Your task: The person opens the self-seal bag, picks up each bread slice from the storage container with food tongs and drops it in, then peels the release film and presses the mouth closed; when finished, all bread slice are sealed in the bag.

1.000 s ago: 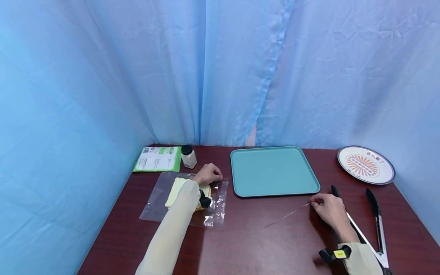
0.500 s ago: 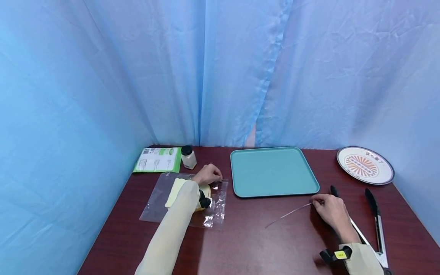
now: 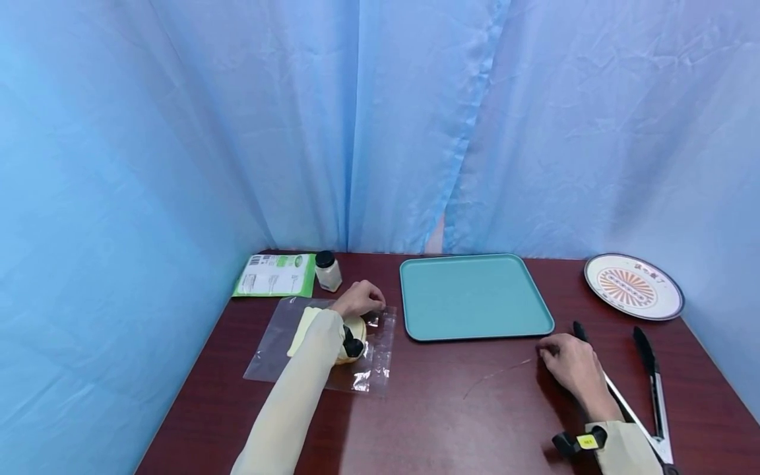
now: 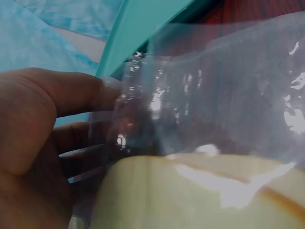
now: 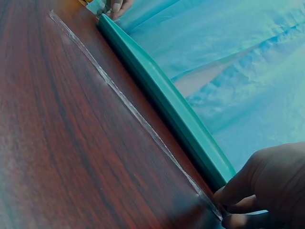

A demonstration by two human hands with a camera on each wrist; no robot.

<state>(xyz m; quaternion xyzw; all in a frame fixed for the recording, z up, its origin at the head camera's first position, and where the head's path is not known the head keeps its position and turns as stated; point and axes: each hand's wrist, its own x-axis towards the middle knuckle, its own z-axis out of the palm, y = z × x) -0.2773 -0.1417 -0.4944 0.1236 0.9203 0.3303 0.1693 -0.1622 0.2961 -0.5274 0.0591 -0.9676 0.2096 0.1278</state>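
Note:
My left hand (image 3: pixel 359 299) pinches the edge of a clear plastic bag (image 4: pixel 209 90) lying on the table. Some of its fingers (image 4: pixel 76 138) show through the film. Pale bread slices (image 4: pixel 143 191) with a brown crust edge lie in the bag, partly covered by my sleeve in the head view. My right hand (image 3: pixel 570 364) rests near the front right corner of the teal tray (image 3: pixel 475 297). Beside its fingertips (image 5: pixel 226 193) lies the end of a thin clear plastic strip (image 5: pixel 124 98), and a small gap parts thumb and finger.
Metal tongs with black tips (image 3: pixel 657 396) lie spread beside the right forearm. A patterned plate (image 3: pixel 665 303) stands at the back right. A black-lidded jar (image 3: pixel 328 274) and a green-and-white packet (image 3: pixel 276 276) sit at the back left. Blue curtains (image 3: pixel 404 132) close off the far side.
The plastic strip has dropped from my right fingertips and lies lower on the table, its end slightly apart from them. Both hands stay in nearly the same places.

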